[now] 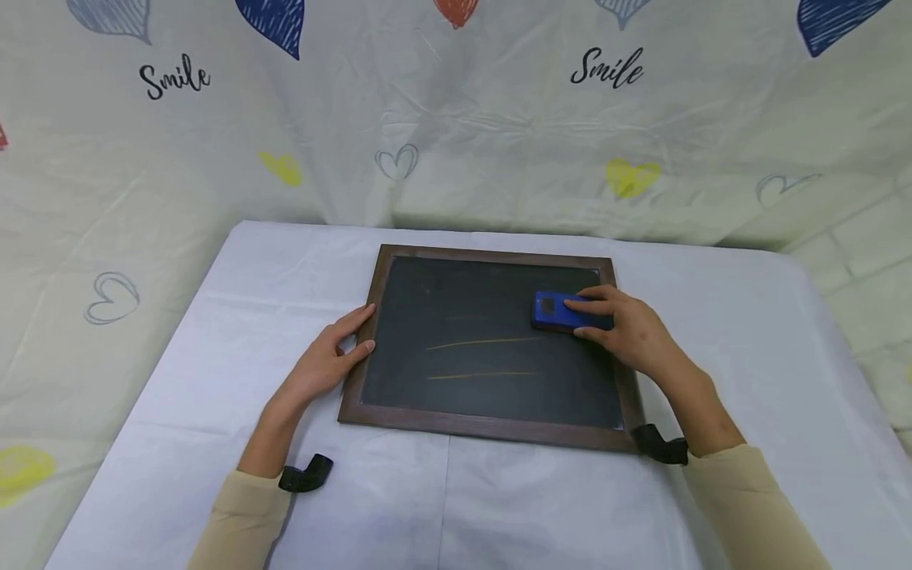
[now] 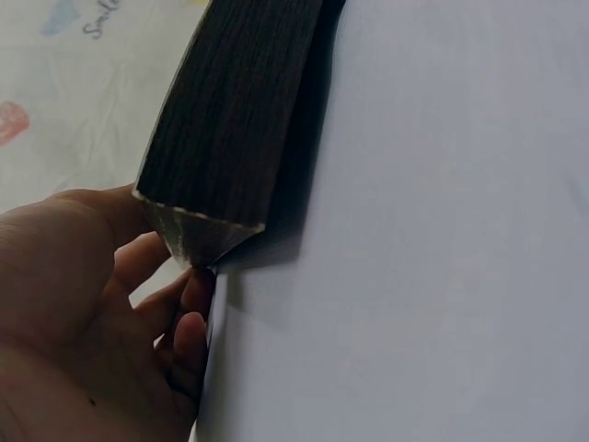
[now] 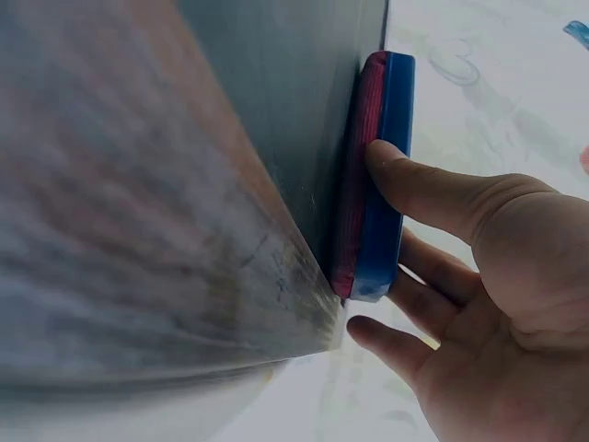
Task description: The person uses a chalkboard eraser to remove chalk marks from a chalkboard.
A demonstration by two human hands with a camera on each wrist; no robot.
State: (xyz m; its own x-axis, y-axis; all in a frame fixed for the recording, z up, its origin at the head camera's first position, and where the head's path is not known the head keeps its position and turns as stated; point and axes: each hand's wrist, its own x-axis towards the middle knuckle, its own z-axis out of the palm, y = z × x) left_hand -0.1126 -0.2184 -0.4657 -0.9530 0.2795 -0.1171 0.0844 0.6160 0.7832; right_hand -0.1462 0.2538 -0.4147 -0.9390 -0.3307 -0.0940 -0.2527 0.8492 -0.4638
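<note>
A small chalkboard [image 1: 492, 400] in a dark wooden frame lies on the white-covered table. Two yellowish chalk lines [image 1: 483, 376] cross its middle, with fainter marks above. My left hand [image 1: 329, 358] rests on the frame's left side, its thumb and forefinger spread apart. In the left wrist view, the other fingers [image 2: 189, 345] bend loosely beside the frame's end [image 2: 221, 110]. My right hand [image 1: 637, 328] grips a blue chalkboard eraser [image 1: 552, 310] near the board's upper right. In the right wrist view, the eraser's red pad [image 3: 359, 184] faces the board, with the thumb along one side.
The white tablecloth [image 1: 541, 507] spreads around the board. Behind the table hangs a pale backdrop [image 1: 499, 158] printed with hearts, balloons and "Smile". Black wrist straps [image 1: 306, 473] show at both sleeve cuffs.
</note>
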